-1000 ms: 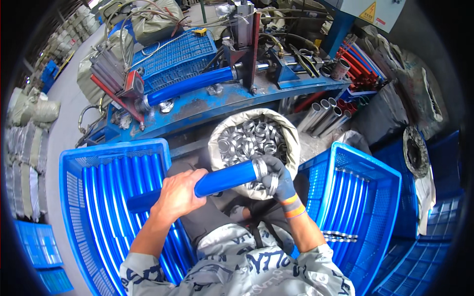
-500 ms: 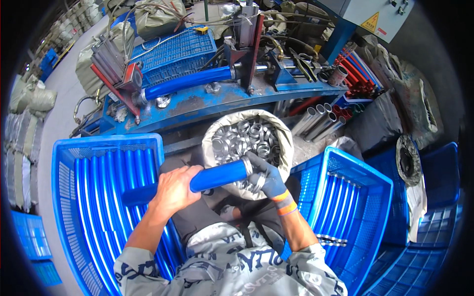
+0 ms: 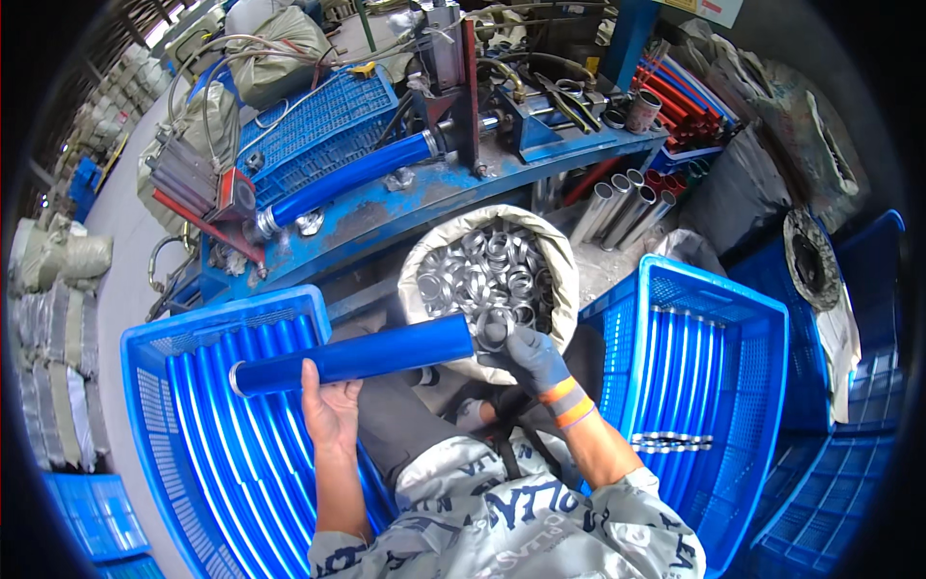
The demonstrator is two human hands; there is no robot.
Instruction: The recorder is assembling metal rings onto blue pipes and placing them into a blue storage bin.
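My left hand (image 3: 331,410), bare, supports a blue metal tube (image 3: 357,354) from below, and the tube lies level across my lap. My right hand (image 3: 533,355), in a grey glove with orange cuff bands, presses a silver metal ring (image 3: 491,328) against the tube's right end. Just behind it stands a white sack (image 3: 558,259) full of silver rings. A blue crate (image 3: 164,372) at my left holds several blue tubes. Another blue crate (image 3: 762,318) at my right holds several blue tubes with silver ends.
A blue machine bench (image 3: 434,193) stands ahead, with a blue tube (image 3: 352,176) clamped in it. Bare silver pipes (image 3: 617,207) and red tubes (image 3: 680,106) lean at its right. Stuffed sacks (image 3: 58,256) lie at the far left, and stacked blue crates (image 3: 849,482) sit at the lower right.
The tube has shifted left and lower, with more of it showing. My left hand went from gripping over it to holding it from below. My right hand stays at its right end with a ring.
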